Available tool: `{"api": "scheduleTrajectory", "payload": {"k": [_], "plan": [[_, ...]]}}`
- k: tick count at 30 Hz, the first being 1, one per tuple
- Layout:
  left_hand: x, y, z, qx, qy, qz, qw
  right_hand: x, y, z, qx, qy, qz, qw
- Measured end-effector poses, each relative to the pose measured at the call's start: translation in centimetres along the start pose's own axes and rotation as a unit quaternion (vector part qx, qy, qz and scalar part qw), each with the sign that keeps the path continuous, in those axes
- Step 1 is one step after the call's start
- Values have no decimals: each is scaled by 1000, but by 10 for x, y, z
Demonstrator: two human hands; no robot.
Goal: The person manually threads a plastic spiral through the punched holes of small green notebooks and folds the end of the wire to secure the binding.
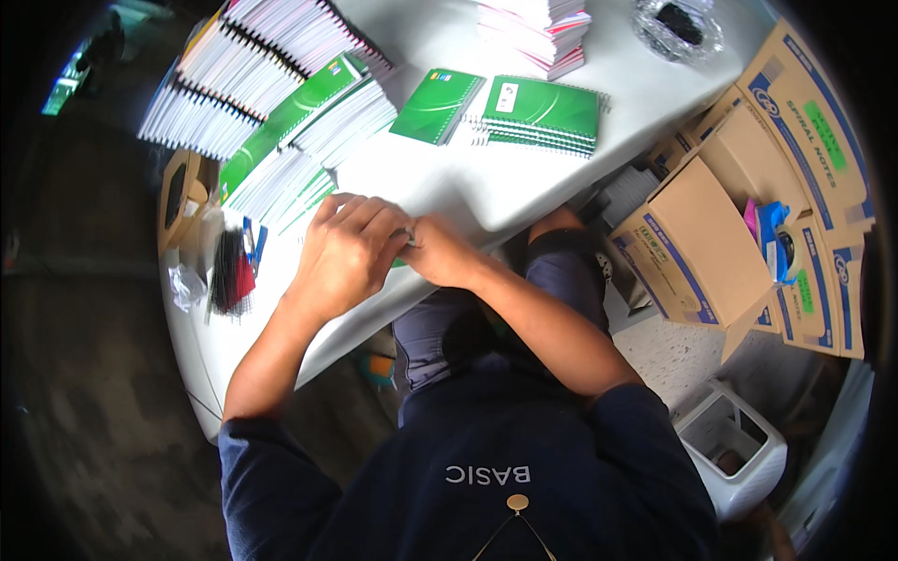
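Note:
Both hands meet close together at the front edge of the white table (472, 201). My left hand (348, 251) is closed, its fingers bent and their tips turned toward the right hand. My right hand (441, 251) is closed in a pinch, slightly blurred. A small pale bit shows between them, too little to name. Under the hands peeks a green edge (398, 263), mostly hidden. Beyond them lie a green spiral notebook (438, 106) and a short stack of green spiral notebooks (543, 110). Left of these, more green-covered notebooks (309, 103) are piled, pages outward.
At the back left stand piles of black-bound notebooks (253, 51); a pile of pink-edged pages (543, 37) stands farther back. Dark wire bristles (229, 271) lie by the left edge. Plastic-wrapped coil (675, 23) sits back right. Cardboard boxes (687, 248) and a white stool (734, 449) stand right.

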State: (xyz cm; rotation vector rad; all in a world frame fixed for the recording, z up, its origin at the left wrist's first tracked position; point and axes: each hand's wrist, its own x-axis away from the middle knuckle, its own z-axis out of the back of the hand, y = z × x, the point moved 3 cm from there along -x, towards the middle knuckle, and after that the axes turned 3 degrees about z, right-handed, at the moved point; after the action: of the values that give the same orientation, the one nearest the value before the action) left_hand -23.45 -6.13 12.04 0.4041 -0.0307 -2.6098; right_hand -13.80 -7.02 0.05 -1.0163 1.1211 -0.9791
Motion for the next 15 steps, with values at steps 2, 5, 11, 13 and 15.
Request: {"api": "scheduleTrajectory", "payload": {"k": [2, 5, 11, 13, 15], "plan": [[-3, 1, -2, -2, 1, -10, 1000, -1, -1, 0, -9, -3, -1, 1000], [-5, 2, -3, -6, 41, -6, 999, -1, -5, 3, -30, 18, 9, 999], [-16, 14, 1, -82, 206, 39, 974, 1, -37, 45, -93, 124, 145, 977], [-29, 13, 5, -1, 397, 151, 906, 4, -46, 65, -256, 200, 170, 930], [-53, 12, -23, 362, 368, 286, 807, 3, -52, 90, -249, 245, 215, 912]]}}
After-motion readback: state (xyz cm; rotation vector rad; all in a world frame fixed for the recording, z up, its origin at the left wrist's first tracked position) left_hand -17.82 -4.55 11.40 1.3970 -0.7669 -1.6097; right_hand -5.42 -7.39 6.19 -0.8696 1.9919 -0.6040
